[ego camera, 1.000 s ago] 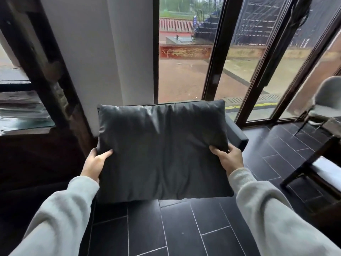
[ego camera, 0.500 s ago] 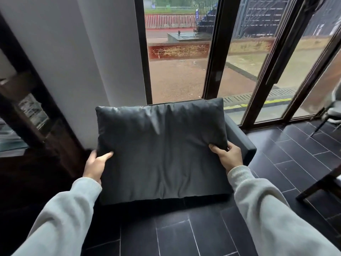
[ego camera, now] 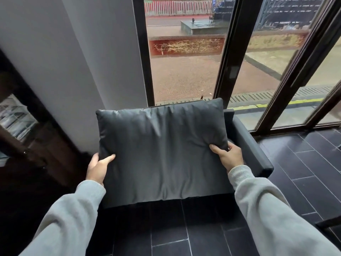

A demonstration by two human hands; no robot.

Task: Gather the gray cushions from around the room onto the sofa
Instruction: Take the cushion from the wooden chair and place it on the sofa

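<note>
Dark tiled floor; left hand and right hand grip gray cushion before sofa.

Arms outstretched, left hand and right hand in thumb-front pinches at opposite sides of the cushion.

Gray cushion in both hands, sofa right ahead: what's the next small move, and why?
Probably ease it forward and down onto the sofa. The left hand and right hand grip the gray cushion by its sides, and the sofa shows just behind its right edge. Most of the sofa is hidden behind the cushion, so lower slowly.
</note>
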